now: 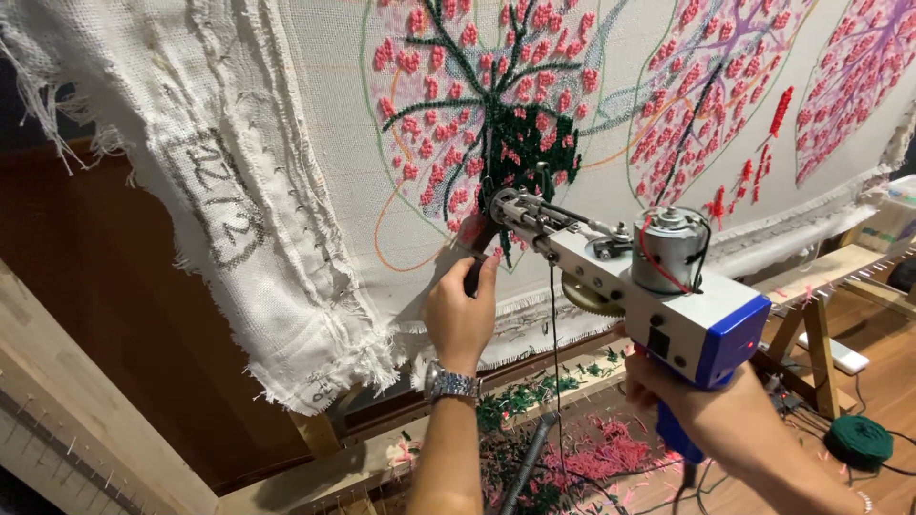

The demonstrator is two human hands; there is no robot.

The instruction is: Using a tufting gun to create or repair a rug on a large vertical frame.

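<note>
A white backing cloth is stretched on a wooden frame, with pink and dark green tufted leaf shapes on it. My right hand grips the blue handle of a tufting gun, whose needle end presses against the cloth at the dark green patch. My left hand, with a metal wristwatch, holds the gun's dark front grip close to the cloth. A dark yarn strand hangs down from the gun.
Pink and green yarn scraps lie on the floor below the frame. A ball of dark green yarn sits at the lower right. A wooden trestle and a white power strip stand to the right.
</note>
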